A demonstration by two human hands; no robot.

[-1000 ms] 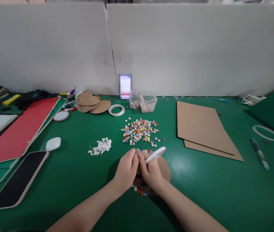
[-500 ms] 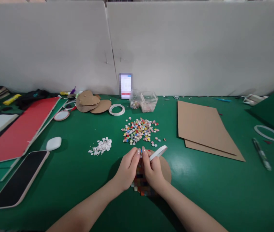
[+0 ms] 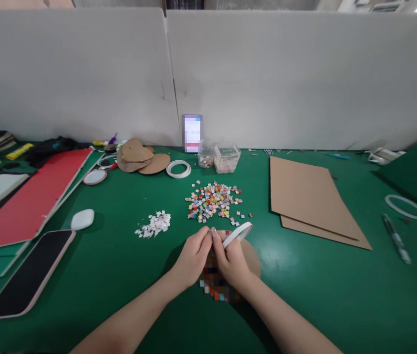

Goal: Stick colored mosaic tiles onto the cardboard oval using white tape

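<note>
My left hand [image 3: 192,256] is closed, its thumb and forefinger pinched together against the fingertips of my right hand. What lies between the tips is hidden or too small to make out. My right hand [image 3: 233,264] is also closed, gripping a roll of white tape [image 3: 241,231] that sticks up past its fingers. Beneath both hands sits a round cardboard disc [image 3: 254,260], partly covered by rows of small coloured mosaic tiles [image 3: 216,296]. Just beyond lies a heap of loose coloured tiles [image 3: 213,200], with a pile of white paper scraps [image 3: 155,224] to its left.
Two clear containers [image 3: 226,158] and a propped phone [image 3: 192,132] stand at the back. Cardboard sheets [image 3: 304,196] and a pen [image 3: 396,238] lie right. At left are a dark-screened phone [image 3: 29,275], a white case [image 3: 82,219], a red board [image 3: 35,201] and cardboard discs [image 3: 154,163].
My fingertips have drawn closer together, and the coloured tile seen between them is now hidden. The tape roll has turned slightly, showing more of its ring. The camera view has tilted up slightly.
</note>
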